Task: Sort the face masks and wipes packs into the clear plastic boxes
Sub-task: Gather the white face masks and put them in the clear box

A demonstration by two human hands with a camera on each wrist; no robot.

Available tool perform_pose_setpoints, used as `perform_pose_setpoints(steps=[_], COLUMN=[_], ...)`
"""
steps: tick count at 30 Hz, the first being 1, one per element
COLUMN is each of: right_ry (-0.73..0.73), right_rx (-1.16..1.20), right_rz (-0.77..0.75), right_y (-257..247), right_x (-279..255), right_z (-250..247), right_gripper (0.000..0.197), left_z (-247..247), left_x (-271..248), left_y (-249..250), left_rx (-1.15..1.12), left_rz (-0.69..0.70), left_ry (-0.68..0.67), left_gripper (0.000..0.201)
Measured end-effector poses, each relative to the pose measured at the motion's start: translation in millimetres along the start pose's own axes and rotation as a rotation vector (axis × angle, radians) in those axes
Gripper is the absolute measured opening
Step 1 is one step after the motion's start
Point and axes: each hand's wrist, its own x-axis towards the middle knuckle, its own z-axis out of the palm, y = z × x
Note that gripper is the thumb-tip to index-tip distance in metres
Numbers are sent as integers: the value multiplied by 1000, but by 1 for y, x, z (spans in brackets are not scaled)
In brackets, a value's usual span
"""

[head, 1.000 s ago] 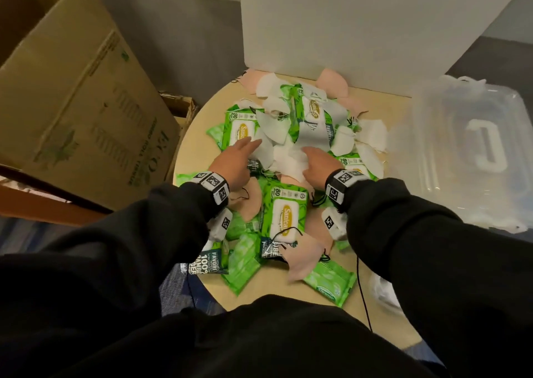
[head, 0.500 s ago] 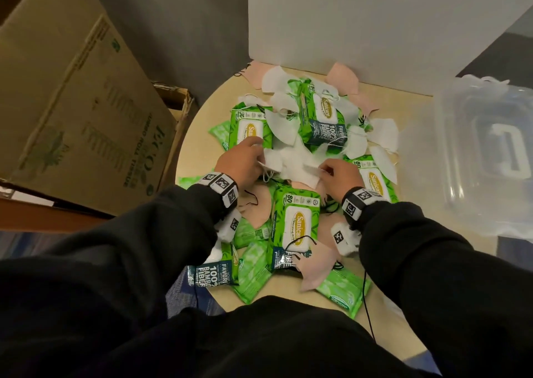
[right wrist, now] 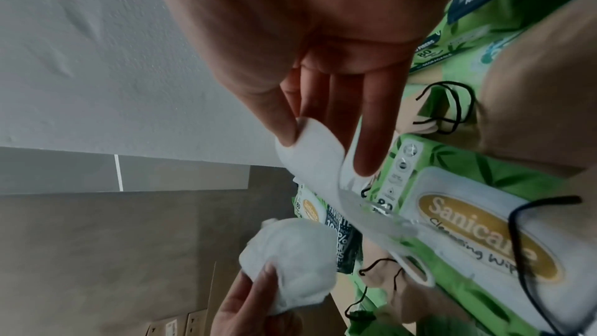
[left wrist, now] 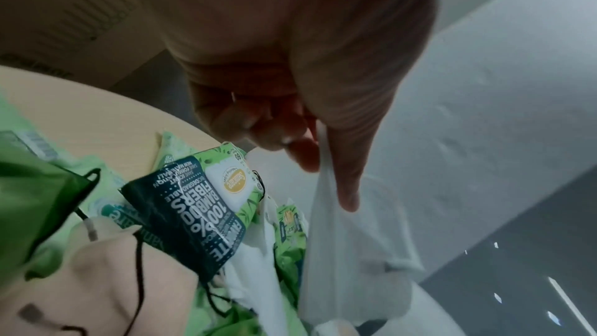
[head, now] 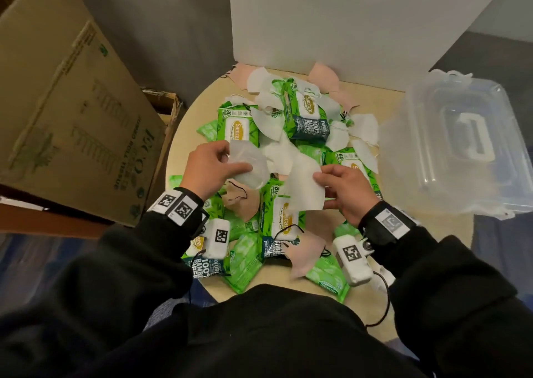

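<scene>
A heap of green wipes packs (head: 303,111) and white and pink face masks (head: 322,81) covers the round table (head: 184,135). My left hand (head: 210,167) pinches a white mask (head: 248,165) lifted above the heap; the left wrist view shows that white mask (left wrist: 348,252) hanging from thumb and fingers (left wrist: 347,188). My right hand (head: 337,187) pinches the edge of a second white mask (head: 302,190), seen as a folded white mask (right wrist: 310,160) in the right wrist view. A green wipes pack (right wrist: 468,216) lies beneath. A clear plastic box (head: 458,144) sits at the right.
A large cardboard box (head: 66,112) leans at the left beside the table. A white panel (head: 346,22) stands behind the heap. Pink masks with black ear loops (head: 242,201) lie between my hands. The clear box carries a lid with a white handle (head: 476,139).
Both hands were resting on the heap; each has now picked up a white mask and raised it above the pile.
</scene>
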Motion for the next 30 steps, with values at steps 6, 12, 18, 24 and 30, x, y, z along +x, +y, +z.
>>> perform_pose_setpoints(steps=[6, 12, 18, 24, 30], right_ry=[26, 39, 76, -38, 29], right_rx=[41, -22, -69, 53, 25], right_rz=[-6, -121, -267, -98, -113], right_y=[11, 26, 30, 28, 31], right_x=[-18, -34, -45, -51, -47], right_z=[5, 24, 31, 28, 26], right_gripper=[6, 15, 29, 22, 28], left_z=[19, 36, 36, 32, 31], left_x=[-27, -48, -52, -54, -55], left_y=[11, 23, 28, 28, 26], left_rx=[-198, -224, -267, -279, -288], left_rz=[-2, -59, -67, -46, -30], left_ry=[-161, -396, -346, -395, -458], left_gripper=[11, 14, 25, 19, 24])
